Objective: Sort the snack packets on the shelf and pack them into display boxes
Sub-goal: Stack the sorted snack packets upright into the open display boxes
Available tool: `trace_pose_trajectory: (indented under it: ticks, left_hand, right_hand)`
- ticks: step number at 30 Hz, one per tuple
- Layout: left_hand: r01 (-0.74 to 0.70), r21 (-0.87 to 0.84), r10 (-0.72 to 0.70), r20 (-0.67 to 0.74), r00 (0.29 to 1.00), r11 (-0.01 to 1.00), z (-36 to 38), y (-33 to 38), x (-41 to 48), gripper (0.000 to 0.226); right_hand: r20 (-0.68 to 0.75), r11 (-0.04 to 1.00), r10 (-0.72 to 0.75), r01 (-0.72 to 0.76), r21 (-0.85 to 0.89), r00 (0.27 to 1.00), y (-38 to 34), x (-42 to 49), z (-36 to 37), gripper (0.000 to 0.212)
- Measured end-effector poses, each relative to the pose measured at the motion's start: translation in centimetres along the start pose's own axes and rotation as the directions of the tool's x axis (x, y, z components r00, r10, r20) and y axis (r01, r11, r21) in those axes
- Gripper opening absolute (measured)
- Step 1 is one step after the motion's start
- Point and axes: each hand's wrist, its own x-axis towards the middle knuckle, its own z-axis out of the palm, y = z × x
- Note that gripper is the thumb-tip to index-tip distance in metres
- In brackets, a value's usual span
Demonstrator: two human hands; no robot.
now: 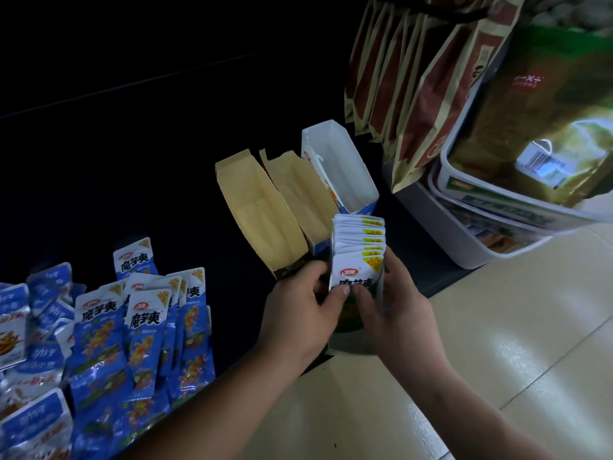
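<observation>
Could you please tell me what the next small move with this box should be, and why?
Probably set the filled box down beside the empty boxes: it looks full of packets, the left hand and right hand both grip it, and loose packets lie at left.

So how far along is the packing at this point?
Done: one upright row of packets, apparently boxed. In hand: the left hand and right hand grip that row at its near end. Left: three open boxes stand empty behind, and a heap of blue packets lies loose.
</observation>
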Motion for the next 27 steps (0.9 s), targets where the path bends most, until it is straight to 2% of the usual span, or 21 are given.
trace_pose_trajectory:
  ticks: [5, 9, 11, 13, 14, 16, 18, 20, 22, 24, 27]
  left_hand:
    - [-0.014, -0.002, 0.014, 0.226, 0.974, 1.000, 2.0, 1.7, 1.2, 0.027]
    - [0.030, -0.045, -0.013, 0.340, 0.940, 0.999, 2.5, 2.2, 3.0, 0.031]
    - [-0.064, 0.040, 0.049, 0.309, 0.950, 0.997, 2.1, 2.2, 3.5, 0.030]
    - [-0.194, 0.239, 0.146, 0.202, 0.968, 0.952, 1.1, 2.1, 3.7, 0.030]
    - [-0.238, 0.349, 0.192, 0.163, 0.968, 0.906, 0.5, 2.1, 3.9, 0.031]
    - [-0.294, 0.490, 0.227, 0.192, 0.955, 0.821, -0.4, 1.8, 4.5, 0.037]
    - [-0.316, 0.551, 0.190, 0.274, 0.943, 0.773, -0.7, 1.4, 5.1, 0.046]
    - [-0.297, 0.569, 0.134, 0.310, 0.941, 0.767, -0.6, 0.9, 5.4, 0.051]
    - [-0.269, 0.572, 0.104, 0.305, 0.947, 0.775, -0.5, 0.4, 5.5, 0.052]
    - [-0.266, 0.572, 0.115, 0.287, 0.951, 0.776, -0.5, -0.1, 5.5, 0.049]
    - [-0.254, 0.575, 0.122, 0.260, 0.958, 0.778, -1.0, -1.1, 5.6, 0.046]
  right_hand:
    - [-0.079, 0.999, 0.043, -0.045, -0.028, 0.996, 1.9, 1.1, -2.1, 0.068]
    - [-0.079, 1.000, 0.008, -0.008, 0.000, 0.997, 2.5, 3.4, -3.5, 0.069]
    - [-0.117, 1.000, -0.018, 0.015, -0.028, 0.993, 2.8, 3.7, -3.7, 0.065]
    - [-0.199, 0.992, -0.069, 0.046, -0.117, 0.978, 2.6, 2.5, -3.5, 0.062]
    - [-0.222, 0.982, -0.129, 0.094, -0.164, 0.966, 2.4, 1.4, -3.2, 0.066]
    - [-0.189, 0.955, -0.207, 0.156, -0.254, 0.960, 1.9, -0.6, -2.5, 0.090]
    - [-0.113, 0.958, -0.146, 0.112, -0.264, 0.983, 1.6, -1.7, -2.0, 0.119]
    - [-0.059, 0.974, -0.072, 0.057, -0.220, 0.996, 1.6, -2.1, -1.7, 0.130]
    - [-0.051, 0.953, -0.135, 0.115, -0.281, 0.990, 1.8, -2.4, -1.4, 0.126]
    - [-0.021, 0.920, -0.202, 0.183, -0.348, 0.979, 2.5, -2.5, -0.7, 0.113]
    - [0.003, 0.924, -0.184, 0.174, -0.340, 0.983, 3.2, -1.9, -0.1, 0.095]
